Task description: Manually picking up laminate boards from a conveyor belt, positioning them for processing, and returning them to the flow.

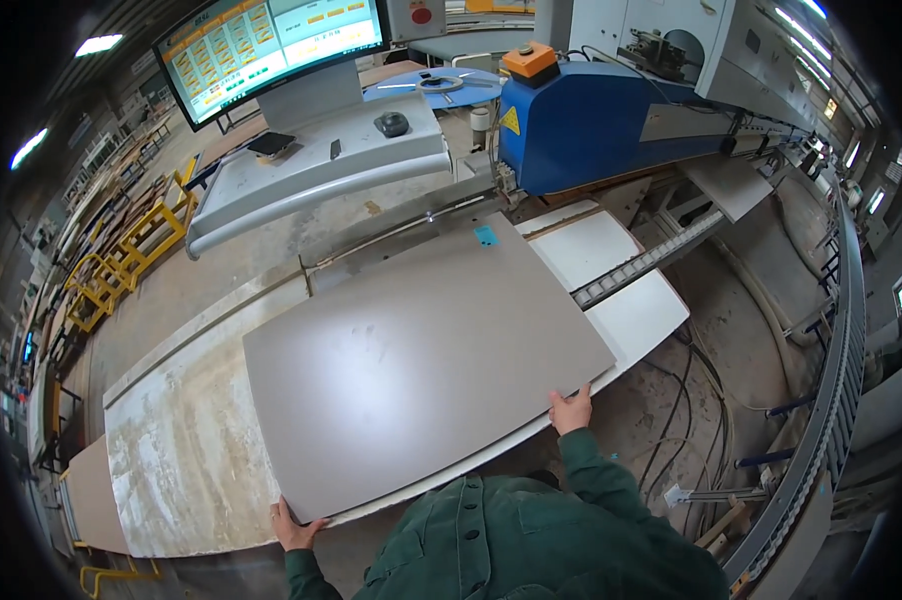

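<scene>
A large flat grey-beige panel (421,370) lies on a long white worktable (186,460), with a bright reflection on its smooth face. A small teal sticker (485,236) is near its far edge. My left hand (296,528) holds the panel's near left corner, its thumb along the near edge. Farther right, my right hand (571,410) grips the near edge close to the right corner. The fingers under the panel are partly hidden. Dark green sleeves cover both forearms.
Beyond the table stand a monitor (271,50) and a grey console shelf (321,165) with a mouse (392,124). A blue machine housing (581,125) is at the far right. Cables (686,400) lie on the floor at right, near a curved conveyor rail (841,400).
</scene>
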The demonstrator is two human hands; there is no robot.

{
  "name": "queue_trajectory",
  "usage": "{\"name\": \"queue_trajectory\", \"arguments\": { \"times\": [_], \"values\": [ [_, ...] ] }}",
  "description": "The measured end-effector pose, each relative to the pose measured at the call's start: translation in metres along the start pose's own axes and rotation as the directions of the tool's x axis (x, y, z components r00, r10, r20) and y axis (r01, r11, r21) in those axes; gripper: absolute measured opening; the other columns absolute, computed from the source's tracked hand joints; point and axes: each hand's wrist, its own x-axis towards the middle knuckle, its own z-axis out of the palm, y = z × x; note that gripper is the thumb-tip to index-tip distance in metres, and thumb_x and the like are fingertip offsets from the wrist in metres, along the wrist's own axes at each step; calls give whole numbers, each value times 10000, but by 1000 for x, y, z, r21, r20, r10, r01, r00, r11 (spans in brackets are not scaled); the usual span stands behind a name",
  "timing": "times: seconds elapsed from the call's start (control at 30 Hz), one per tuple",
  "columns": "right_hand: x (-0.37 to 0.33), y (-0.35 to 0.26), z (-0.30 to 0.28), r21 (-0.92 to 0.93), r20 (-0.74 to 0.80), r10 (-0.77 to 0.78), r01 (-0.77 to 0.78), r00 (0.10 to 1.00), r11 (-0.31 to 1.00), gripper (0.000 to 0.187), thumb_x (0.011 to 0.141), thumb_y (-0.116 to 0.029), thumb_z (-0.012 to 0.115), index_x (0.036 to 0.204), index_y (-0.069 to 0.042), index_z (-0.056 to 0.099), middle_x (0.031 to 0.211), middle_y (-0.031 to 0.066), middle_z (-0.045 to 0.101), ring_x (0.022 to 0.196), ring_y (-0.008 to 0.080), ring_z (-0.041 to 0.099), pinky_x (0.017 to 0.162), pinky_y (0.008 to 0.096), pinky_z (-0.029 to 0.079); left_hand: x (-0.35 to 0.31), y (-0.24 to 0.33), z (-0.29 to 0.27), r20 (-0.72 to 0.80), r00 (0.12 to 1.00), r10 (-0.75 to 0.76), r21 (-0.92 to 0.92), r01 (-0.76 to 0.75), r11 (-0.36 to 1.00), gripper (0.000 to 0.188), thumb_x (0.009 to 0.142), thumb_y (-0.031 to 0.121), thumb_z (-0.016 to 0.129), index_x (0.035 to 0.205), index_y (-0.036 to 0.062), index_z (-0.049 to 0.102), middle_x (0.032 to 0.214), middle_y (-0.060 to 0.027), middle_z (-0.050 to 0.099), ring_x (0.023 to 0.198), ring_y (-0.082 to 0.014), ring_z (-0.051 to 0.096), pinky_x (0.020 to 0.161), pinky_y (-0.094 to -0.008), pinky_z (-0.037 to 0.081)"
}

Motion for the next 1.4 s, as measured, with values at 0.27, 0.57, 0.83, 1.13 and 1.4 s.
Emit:
{"name": "queue_trajectory", "arguments": {
  "times": [0.27, 0.57, 0.83, 1.13, 1.4],
  "values": [
    [54, -4, 47, 5, 7, 21, -21, 1000, 1000, 371, 705, -6, 515, 971, -58, 262, 533, 61, 437, 345, 124, 410, 264, 252, 301, 43, 1, 8, -74, 996, 44, 93, -37, 995, 871, 325, 376, 764, 1026, -11, 423, 867, -140, 430, 840, -317, 416, 738, -378, 353],
    [101, 30, 74, -342, -69, -151, 119, 986, 932, 772, 692, -162, 550, 1189, 110, 27, 892, 238, 406, 730, 281, 457, 606, 314, 380, 88, 4, 22, -24, 999, -49, -25, 48, 999, 893, 359, 306, 768, 1103, -4, 383, 969, -164, 409, 923, -317, 407, 806, -347, 352],
    [62, -40, 59, -500, -81, -114, 58, 990, 864, 803, 699, -259, 542, 1166, 162, 43, 925, 296, 492, 866, 368, 505, 782, 362, 399, 90, 7, 30, -24, 994, -111, -16, 110, 994, 948, 344, 245, 758, 1168, 24, 346, 1096, -203, 370, 1022, -330, 364, 880, -343, 302],
    [60, -41, 57, -495, -91, -108, 49, 990, 868, 784, 694, -264, 548, 1162, 165, 87, 958, 336, 452, 865, 386, 498, 767, 376, 406, 89, 5, 30, 11, 986, -165, -22, 165, 986, 954, 373, 239, 753, 1205, 69, 320, 1218, -248, 268, 1119, -330, 295, 918, -330, 258],
    [61, -39, 58, -509, -79, -77, 27, 994, 860, 790, 699, -278, 545, 1171, 152, 79, 950, 333, 457, 873, 391, 492, 781, 377, 396, 91, 2, 33, 9, 985, -172, -20, 172, 985, 952, 383, 237, 754, 1210, 72, 312, 1213, -252, 276, 1123, -331, 291, 918, -334, 256]
  ]
}}
